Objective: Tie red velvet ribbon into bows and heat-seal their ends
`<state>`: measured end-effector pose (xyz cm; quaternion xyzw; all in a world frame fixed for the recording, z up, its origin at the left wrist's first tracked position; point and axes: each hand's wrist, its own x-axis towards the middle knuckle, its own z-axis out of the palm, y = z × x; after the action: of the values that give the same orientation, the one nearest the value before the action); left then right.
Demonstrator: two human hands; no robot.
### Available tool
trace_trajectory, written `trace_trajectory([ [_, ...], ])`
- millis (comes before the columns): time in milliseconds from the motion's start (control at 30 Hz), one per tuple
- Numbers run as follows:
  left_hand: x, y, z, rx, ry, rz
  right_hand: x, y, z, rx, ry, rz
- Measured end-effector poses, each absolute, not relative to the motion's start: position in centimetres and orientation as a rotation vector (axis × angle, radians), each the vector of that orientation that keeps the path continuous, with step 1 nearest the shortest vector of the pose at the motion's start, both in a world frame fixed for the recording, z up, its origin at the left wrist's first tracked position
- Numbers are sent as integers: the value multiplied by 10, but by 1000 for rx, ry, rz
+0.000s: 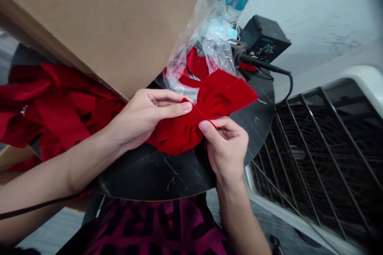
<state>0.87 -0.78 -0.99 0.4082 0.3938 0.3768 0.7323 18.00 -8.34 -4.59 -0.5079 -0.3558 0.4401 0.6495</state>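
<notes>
A red velvet bow [221, 93] is held just above the black marbled table, its two gathered loops fanning out to either side of a pinched middle. A thin red band crosses that middle. My left hand [152, 113] pinches the bow's centre at its upper edge between thumb and fingertips. At the lower edge of the centre, my right hand [229, 139] pinches the other end of the band, thumb on top and fingers curled beneath. The underside of the bow is hidden.
A large cardboard box [98, 16] stands behind on the round black table [167, 175]. Red velvet pieces [60, 103] pile up at left. A clear plastic bag [220, 48] holds more red fabric. A soldering station [265, 38] with its corded iron and a large grilled appliance [317, 147] are at right.
</notes>
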Motion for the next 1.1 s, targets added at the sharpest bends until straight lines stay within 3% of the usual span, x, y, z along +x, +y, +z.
trace_trajectory([
  [367, 9, -3, -5, 758, 716, 602, 180, -88, -48, -1189, -903, 957],
  [767, 10, -13, 2, 1158, 938, 769, 184, -82, -36, -1228, -965, 842],
  [1100, 7, -3, -4, 1097, 771, 700, 189, -84, -25, -1288, -1156, 710],
])
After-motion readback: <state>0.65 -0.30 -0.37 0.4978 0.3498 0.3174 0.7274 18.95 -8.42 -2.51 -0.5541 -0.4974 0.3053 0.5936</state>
